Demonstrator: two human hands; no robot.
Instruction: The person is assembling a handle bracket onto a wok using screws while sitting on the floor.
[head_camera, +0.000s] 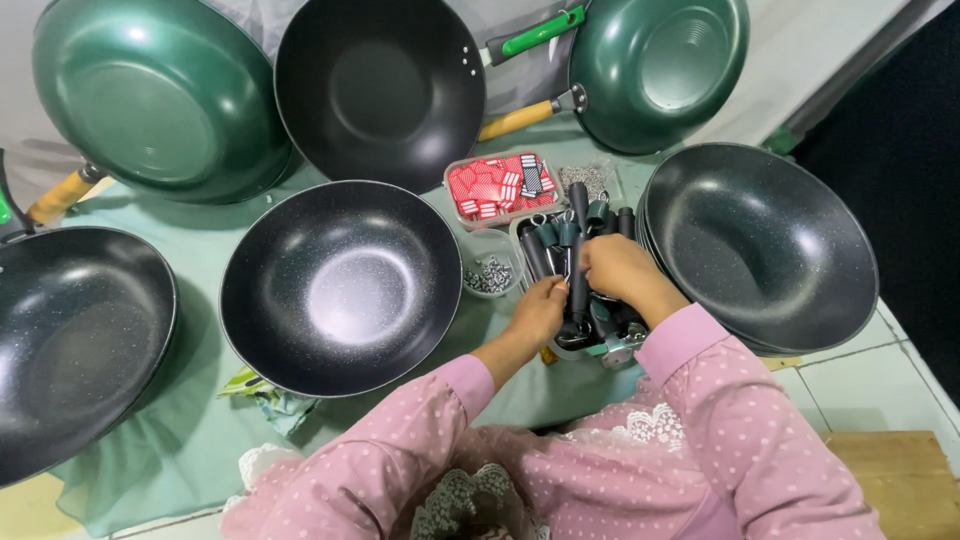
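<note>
Both hands (540, 312) (612, 268) reach into a box (585, 350) of black handles (538, 252), fingers closed around one (upright). Beside it, a tub (490, 263) of screws (488, 275) and a tray (503, 186) of red tags (485, 187).

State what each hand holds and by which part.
Both the left hand and the right hand grip one long black pan handle at its lower end, over the clear plastic box of handles.

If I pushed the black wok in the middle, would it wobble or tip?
Probably it would rock: the speckled black wok has a rounded bowl shape and shows no handle. It looks like stiff metal, likely heavy. The green cloth beneath might slow sliding.
</note>
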